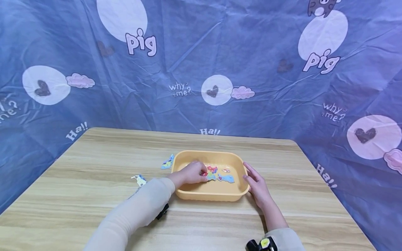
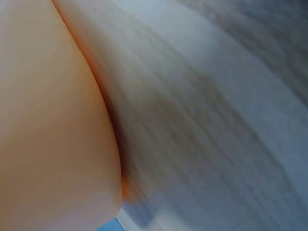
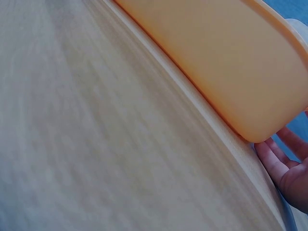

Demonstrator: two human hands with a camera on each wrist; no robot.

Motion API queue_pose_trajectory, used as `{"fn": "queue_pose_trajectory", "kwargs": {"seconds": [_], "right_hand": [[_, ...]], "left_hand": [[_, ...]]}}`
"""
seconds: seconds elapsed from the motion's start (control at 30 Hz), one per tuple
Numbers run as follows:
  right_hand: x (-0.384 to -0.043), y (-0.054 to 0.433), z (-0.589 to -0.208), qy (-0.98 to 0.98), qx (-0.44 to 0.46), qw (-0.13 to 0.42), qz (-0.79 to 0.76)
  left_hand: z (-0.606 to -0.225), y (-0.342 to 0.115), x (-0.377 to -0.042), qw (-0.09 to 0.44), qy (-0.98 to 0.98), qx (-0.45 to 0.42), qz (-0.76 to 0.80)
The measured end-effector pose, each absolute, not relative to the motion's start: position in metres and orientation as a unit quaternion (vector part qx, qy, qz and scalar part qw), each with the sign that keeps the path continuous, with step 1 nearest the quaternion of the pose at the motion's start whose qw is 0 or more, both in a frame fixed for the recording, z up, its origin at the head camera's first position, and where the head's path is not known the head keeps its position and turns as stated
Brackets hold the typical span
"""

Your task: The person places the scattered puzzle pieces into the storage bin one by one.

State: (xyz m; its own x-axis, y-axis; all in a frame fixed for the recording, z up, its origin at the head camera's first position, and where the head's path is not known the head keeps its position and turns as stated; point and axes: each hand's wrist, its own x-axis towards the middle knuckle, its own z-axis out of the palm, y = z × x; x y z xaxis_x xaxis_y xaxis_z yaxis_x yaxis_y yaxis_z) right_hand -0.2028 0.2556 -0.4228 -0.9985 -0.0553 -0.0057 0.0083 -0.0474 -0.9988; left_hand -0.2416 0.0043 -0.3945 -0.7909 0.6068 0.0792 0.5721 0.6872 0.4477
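A shallow yellow-orange plastic tray (image 1: 207, 196) rests on the wooden table. My left hand (image 1: 192, 172) reaches over its left side, curled fingers and thumb at a small colourful flat puzzle piece (image 1: 211, 174) with red, green and blue print; the fingertips are partly hidden. To the right of it in the tray lie a light-blue piece (image 1: 226, 178) and a small pale piece (image 1: 226, 170). My right hand (image 1: 260, 188) grips the tray's right end, thumb at the rim and fingers along the outside. The right wrist view shows those fingers (image 3: 272, 161) against the tray wall (image 3: 231, 72).
On the table (image 1: 94, 157) left of the tray lie a blue and yellow piece (image 1: 168, 162), close to the tray wall, and a whitish piece (image 1: 139, 180) beside the left sleeve (image 1: 141, 205). A blue printed cloth (image 1: 176, 115) hangs behind the table.
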Motion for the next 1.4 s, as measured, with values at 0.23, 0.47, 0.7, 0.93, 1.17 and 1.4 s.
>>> {"fn": "queue_pose_trajectory", "kwargs": {"seconds": [0.23, 0.47, 0.7, 0.93, 1.17, 1.4], "right_hand": [[-0.202, 0.255, -0.422, 0.690, -0.017, 0.022, -0.723], [-0.202, 0.254, -0.421, 0.689, -0.016, 0.023, -0.724], [-0.202, 0.255, -0.422, 0.696, -0.015, 0.020, -0.718], [-0.201, 0.254, -0.422, 0.698, -0.013, 0.021, -0.716], [-0.202, 0.254, -0.422, 0.698, -0.013, 0.019, -0.716], [-0.202, 0.255, -0.421, 0.700, -0.011, 0.023, -0.714]], "left_hand": [[-0.392, 0.002, -0.241, 0.052, 0.914, 0.303, 0.266], [-0.384, -0.003, -0.242, 0.056, 0.896, 0.280, 0.341], [-0.368, -0.008, -0.239, 0.029, 0.885, 0.274, 0.376], [-0.345, -0.028, -0.233, -0.004, 0.864, 0.251, 0.437], [-0.338, -0.064, -0.233, -0.047, 0.847, 0.216, 0.483], [-0.346, -0.096, -0.231, -0.087, 0.831, 0.196, 0.513]]}}
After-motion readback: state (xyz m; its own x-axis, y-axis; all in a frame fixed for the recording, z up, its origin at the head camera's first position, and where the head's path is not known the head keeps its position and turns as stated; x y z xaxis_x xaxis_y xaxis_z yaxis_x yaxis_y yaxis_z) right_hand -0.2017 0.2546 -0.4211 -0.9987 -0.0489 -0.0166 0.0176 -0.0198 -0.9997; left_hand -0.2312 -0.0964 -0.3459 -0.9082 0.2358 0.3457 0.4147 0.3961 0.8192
